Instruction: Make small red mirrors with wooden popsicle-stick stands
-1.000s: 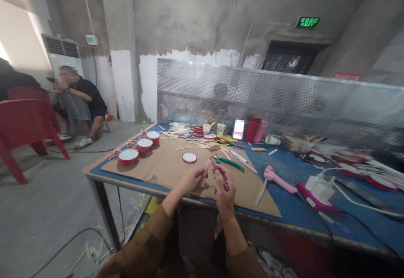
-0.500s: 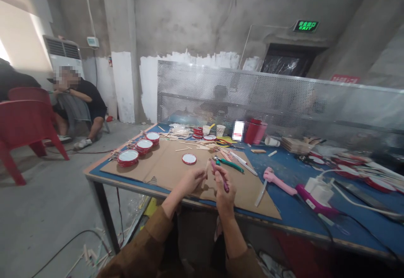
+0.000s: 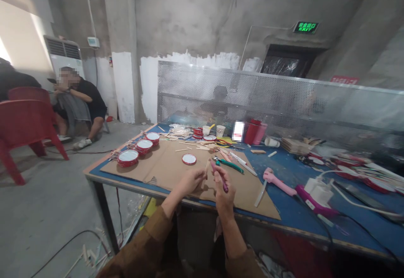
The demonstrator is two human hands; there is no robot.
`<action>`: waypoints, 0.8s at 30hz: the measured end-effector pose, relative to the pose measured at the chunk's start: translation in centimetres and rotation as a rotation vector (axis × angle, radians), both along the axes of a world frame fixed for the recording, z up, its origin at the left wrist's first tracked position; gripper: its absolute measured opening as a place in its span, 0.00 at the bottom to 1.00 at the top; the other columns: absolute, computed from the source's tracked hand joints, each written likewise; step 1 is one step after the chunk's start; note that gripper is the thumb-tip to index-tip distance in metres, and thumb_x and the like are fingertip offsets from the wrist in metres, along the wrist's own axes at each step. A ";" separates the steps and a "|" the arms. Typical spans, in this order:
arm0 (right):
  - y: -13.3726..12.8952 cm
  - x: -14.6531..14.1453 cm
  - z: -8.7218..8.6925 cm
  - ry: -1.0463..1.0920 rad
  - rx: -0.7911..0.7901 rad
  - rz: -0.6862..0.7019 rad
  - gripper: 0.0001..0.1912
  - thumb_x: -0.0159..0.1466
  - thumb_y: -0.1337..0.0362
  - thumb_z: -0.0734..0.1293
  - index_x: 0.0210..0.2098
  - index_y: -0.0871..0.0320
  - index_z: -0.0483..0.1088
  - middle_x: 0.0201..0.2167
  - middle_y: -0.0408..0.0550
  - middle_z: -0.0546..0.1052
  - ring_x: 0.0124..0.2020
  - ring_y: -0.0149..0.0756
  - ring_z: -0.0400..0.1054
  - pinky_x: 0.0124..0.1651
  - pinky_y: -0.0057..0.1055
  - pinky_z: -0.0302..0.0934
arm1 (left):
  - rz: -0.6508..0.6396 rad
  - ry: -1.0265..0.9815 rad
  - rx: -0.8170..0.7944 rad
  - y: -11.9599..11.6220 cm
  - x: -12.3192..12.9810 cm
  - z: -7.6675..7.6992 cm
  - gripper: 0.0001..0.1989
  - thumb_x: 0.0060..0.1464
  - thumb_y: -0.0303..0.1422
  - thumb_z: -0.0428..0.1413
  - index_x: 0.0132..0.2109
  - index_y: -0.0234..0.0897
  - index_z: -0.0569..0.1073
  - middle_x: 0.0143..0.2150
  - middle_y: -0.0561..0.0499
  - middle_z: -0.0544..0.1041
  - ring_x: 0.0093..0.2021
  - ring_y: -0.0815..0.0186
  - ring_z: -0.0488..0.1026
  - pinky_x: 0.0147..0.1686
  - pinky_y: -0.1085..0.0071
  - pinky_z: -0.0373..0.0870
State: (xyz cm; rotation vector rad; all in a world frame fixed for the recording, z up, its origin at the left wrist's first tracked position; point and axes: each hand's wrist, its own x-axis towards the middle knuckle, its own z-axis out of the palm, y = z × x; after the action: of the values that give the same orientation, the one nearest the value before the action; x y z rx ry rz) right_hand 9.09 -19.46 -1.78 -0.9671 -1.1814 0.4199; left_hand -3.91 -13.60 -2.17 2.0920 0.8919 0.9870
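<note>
Left hand (image 3: 188, 181) in a pinching grip on a wooden stick (image 3: 206, 169), right hand (image 3: 224, 192) in a clenched grip on a pink-handled tool (image 3: 219, 172), held together at lower center, above the cardboard sheet (image 3: 252, 194) that covers the worktop (image 3: 277, 172).

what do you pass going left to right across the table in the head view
red drum -> red-rimmed lid -> green-handled pliers -> pink glue gun -> white plug
</note>
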 end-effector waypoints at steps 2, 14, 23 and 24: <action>0.0 0.0 0.0 0.012 0.001 -0.005 0.16 0.62 0.55 0.63 0.44 0.57 0.73 0.40 0.50 0.77 0.41 0.39 0.71 0.45 0.35 0.63 | 0.004 0.006 0.003 0.1 0.0 -0.1 0.14 0.57 0.36 0.47 0.33 0.32 0.72 0.26 0.54 0.69 0.29 0.69 0.64 0.34 0.75 0.62; -0.2 -0.1 0.1 0.054 0.016 -0.035 0.16 0.61 0.54 0.64 0.41 0.59 0.73 0.35 0.49 0.77 0.37 0.37 0.71 0.40 0.33 0.63 | 0.006 0.018 -0.010 0.4 0.0 -0.5 0.14 0.57 0.37 0.47 0.35 0.33 0.72 0.29 0.53 0.71 0.31 0.68 0.65 0.36 0.75 0.63; 1.4 1.0 1.7 0.065 0.005 -0.106 0.14 0.60 0.54 0.66 0.35 0.60 0.71 0.25 0.43 0.73 0.27 0.32 0.67 0.33 0.29 0.62 | 0.040 -0.008 -0.088 -0.3 0.3 0.6 0.12 0.56 0.32 0.47 0.33 0.32 0.73 0.28 0.53 0.71 0.30 0.69 0.65 0.33 0.77 0.62; 1.5 1.3 2.4 -0.006 0.033 -0.097 0.13 0.61 0.55 0.65 0.36 0.60 0.71 0.27 0.44 0.74 0.28 0.33 0.68 0.34 0.30 0.63 | 0.041 -0.018 -0.087 -0.3 0.4 0.5 0.11 0.56 0.32 0.48 0.33 0.32 0.73 0.27 0.53 0.71 0.30 0.70 0.65 0.33 0.77 0.62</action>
State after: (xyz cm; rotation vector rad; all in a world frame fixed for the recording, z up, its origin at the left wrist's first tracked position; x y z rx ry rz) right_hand 10.38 -17.94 0.59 -0.9937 -1.1380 0.3197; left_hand -3.54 -13.86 -1.64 1.9962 0.9550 0.9697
